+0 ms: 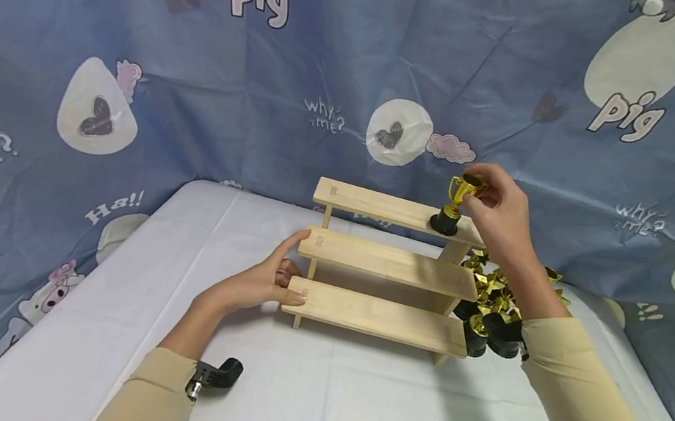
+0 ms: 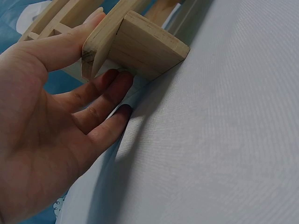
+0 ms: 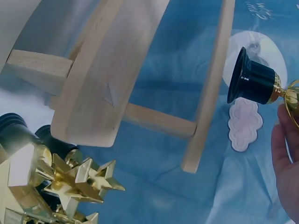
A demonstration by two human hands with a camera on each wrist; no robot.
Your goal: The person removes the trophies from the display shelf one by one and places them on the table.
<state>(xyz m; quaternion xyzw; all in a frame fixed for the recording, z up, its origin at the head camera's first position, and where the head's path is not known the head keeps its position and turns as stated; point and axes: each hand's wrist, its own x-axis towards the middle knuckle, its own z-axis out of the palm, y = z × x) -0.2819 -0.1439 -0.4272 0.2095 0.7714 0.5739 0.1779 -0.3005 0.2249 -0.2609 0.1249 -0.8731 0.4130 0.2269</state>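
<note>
A three-tier wooden stand (image 1: 389, 264) stands on the white-covered table. My left hand (image 1: 255, 279) grips its left end, thumb on the bottom shelf and index finger at the middle shelf's edge. In the left wrist view, the other fingers (image 2: 105, 105) bend in below the plank. My right hand (image 1: 501, 212) pinches a small gold trophy (image 1: 465, 187) by its cup, upright over the right part of the top shelf (image 1: 378, 205). A gap shows between the trophy's black base (image 3: 254, 77) and the shelf in the right wrist view.
Several gold star trophies with black bases (image 1: 489, 303) are heaped at the stand's right end, under my right forearm. A blue printed cloth (image 1: 337, 54) hangs behind the table (image 1: 293, 397).
</note>
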